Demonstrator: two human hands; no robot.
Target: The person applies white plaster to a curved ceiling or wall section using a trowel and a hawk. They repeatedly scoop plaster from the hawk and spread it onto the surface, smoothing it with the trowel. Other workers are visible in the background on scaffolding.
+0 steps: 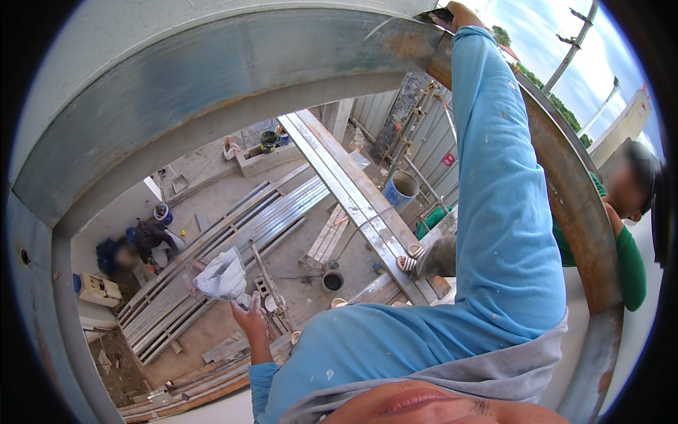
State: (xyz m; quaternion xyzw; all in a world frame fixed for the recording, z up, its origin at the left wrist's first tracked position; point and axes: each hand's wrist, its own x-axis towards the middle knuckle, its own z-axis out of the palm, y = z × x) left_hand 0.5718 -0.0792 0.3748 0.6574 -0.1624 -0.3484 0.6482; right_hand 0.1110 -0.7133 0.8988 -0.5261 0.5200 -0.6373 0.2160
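Observation:
My left hand (250, 319) is closed at the lower edge of a crumpled, whitish, bag-like holder (222, 276), smeared with pale paste. It hangs out over the drop to the floor below. Stretched up to the top of the view, my right hand (464, 14) grips a dark flat tool (439, 17), partly cut off by the picture's edge; its exact kind is unclear. The tool meets the pale wall just above the steel beam (275, 53), close to the beam's corner.
Rusty steel beams (575, 191) frame an opening around me. Metal planks (353, 201) cross it. Far below lie long steel sections (233, 247), a blue drum (401, 189) and a black bucket (332, 281). A person in green sleeves (631, 272) is at right; another person (157, 239) bends below left.

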